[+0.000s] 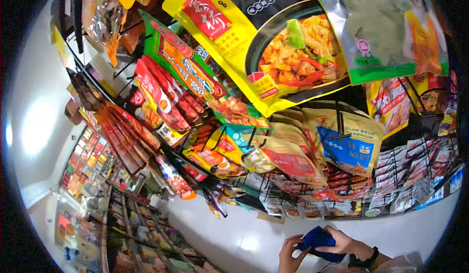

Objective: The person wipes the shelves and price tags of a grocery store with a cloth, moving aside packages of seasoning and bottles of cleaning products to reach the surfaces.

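Observation:
Low in the head view, a dark blue cloth (317, 238), folded or bunched up, is between my two hands. My right hand (343, 243) grips it from the right, with the thumb and fingers pressed on it; a dark band circles that wrist. At the cloth's left edge, my left hand (289, 257) has its fingers and thumb curled round the fabric. Both hands are above the pale floor, apart from the hanging packets.
A large yellow-and-black food packet (293, 53) hangs close in front, beside a green-edged clear packet (391, 33). Tan pouches (349, 141) and red packets (161, 92) hang on hooks. Store shelving (117, 229) runs along the left; glossy floor tiles (234, 239) lie below.

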### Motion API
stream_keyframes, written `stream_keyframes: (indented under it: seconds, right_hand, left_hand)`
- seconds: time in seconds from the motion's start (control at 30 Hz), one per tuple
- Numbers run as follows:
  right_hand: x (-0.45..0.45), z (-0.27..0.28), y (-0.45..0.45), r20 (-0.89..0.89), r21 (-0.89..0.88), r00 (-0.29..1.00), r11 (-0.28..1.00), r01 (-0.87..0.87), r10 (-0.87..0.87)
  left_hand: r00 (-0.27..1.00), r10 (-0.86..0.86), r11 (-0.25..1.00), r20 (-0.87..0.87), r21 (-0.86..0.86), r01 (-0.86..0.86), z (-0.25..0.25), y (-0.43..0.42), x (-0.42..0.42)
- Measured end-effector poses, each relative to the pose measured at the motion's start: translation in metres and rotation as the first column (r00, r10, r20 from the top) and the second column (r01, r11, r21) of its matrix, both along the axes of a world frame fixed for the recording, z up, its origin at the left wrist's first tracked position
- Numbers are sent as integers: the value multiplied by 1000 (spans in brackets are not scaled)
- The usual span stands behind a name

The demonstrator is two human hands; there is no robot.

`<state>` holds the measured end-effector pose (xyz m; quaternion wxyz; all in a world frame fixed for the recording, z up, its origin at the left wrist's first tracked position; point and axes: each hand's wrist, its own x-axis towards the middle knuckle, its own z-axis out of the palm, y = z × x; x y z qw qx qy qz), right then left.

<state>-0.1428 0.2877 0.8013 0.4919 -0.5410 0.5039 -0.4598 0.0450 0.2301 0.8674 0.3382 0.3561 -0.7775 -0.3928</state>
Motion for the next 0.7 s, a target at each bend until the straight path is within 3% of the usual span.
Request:
stream_keyframes:
  seconds: [0.1,0.23,0.33,0.4,0.47,0.6,0.7]
  right_hand:
    - [10,-16,-2,128,-57,991,998,-18,25]
    - [19,-19,-9,-45,-39,999,999,-19,17]
    - [21,0,-13,-32,-27,999,1000,1,-2]
    - [23,14,-17,17,-61,1000,998,-9,10]
    - [29,15,-20,70,-93,997,996,-13,20]
    - [46,-3,-27,66,-83,995,994,-74,80]
    - [72,-7,-36,117,24,979,985,-172,168]
  left_hand:
    - [999,49,997,-22,52,-48,2,4,6]
    - [983,185,982,15,22,-186,-3,0,21]
    - [944,328,942,-21,84,-326,-9,1,27]
    - [954,299,954,-32,34,-298,-15,-4,38]
    - [970,236,958,61,-184,-221,-15,-6,49]
    - [962,272,949,-37,-156,-275,-15,-2,67]
    - [964,260,959,-48,-108,-264,-15,-2,96]
